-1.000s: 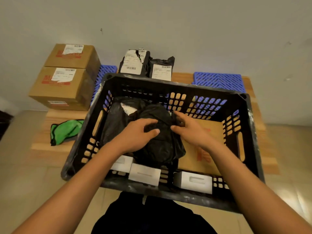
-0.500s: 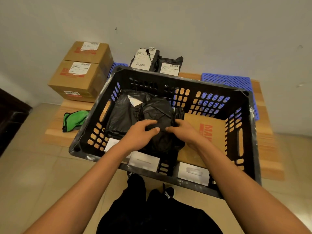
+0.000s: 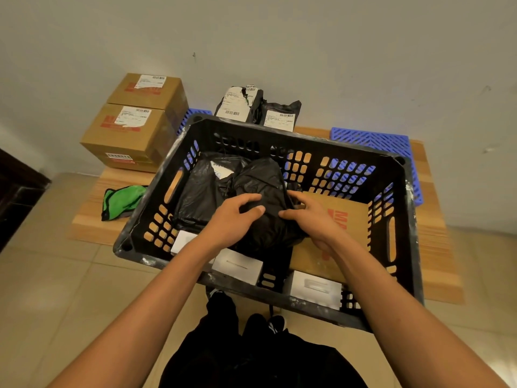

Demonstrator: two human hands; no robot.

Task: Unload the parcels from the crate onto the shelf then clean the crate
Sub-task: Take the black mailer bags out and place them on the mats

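Parcels fill my black slatted plastic crate [image 3: 402,219], where my left hand [image 3: 232,219] and right hand [image 3: 310,217] both grasp the crumpled black plastic-bag parcel [image 3: 263,186], brown cardboard box [image 3: 355,219] at 3 o'clock.

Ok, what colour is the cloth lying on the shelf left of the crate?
Bright green cloth with dark edging, seen in the head view.

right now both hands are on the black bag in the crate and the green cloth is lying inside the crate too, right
Not quite. Both hands, left and right, are on the black bag in the crate, but the green cloth lies outside the crate, on the wooden shelf to its left. The head view shows this.
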